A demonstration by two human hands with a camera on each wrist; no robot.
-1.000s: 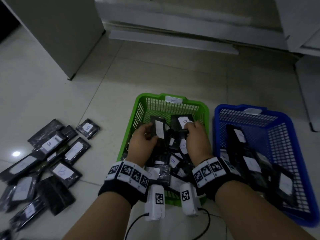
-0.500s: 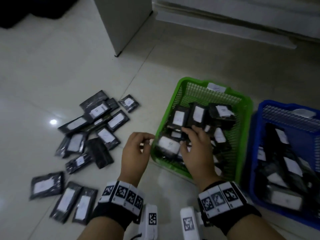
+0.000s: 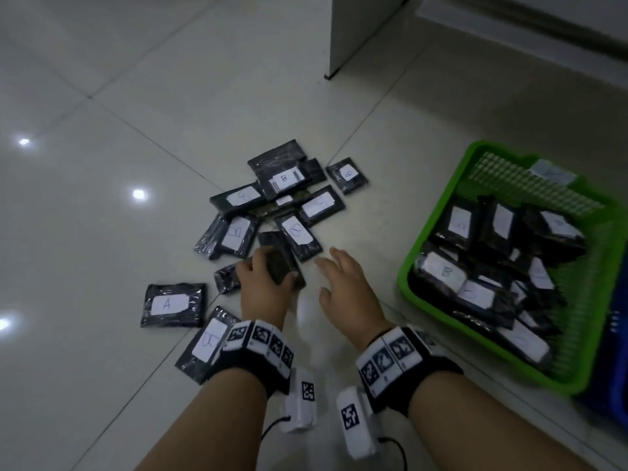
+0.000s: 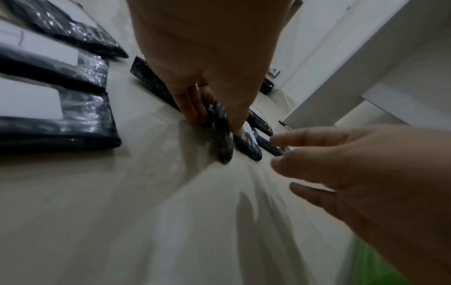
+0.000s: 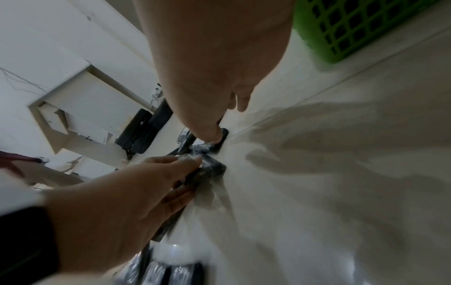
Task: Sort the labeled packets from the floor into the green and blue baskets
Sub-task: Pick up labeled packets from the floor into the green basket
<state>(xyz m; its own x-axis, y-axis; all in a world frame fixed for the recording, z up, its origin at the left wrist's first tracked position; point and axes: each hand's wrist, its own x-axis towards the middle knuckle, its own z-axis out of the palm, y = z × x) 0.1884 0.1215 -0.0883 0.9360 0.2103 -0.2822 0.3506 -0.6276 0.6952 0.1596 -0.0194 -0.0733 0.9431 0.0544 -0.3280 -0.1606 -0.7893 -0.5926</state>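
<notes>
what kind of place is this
Probably an indoor room used for a sorting job: glossy tiled floor, labelled black packets spread on it, a green basket already filled, white furniture nearby.

1. Head cam sits up high and looks steeply down and forward at the pale glossy tiled floor (image 3: 142, 96). It takes in both forearms, the scatter of black plastic-wrapped packets with white labels (image 3: 292, 198) and the green plastic mesh basket (image 3: 438, 205) off to the right.
2. Left wrist cam is right down near the floor, looking along the left hand (image 4: 209, 57) out to its fingertips, really close up.
3. Right wrist cam does the same along the right hand (image 5: 214, 63), with the basket's green mesh wall at top right.
4. Overlap: each wrist view catches the other hand, and all three share the floor patch between the hands and the nearest packets.
</notes>
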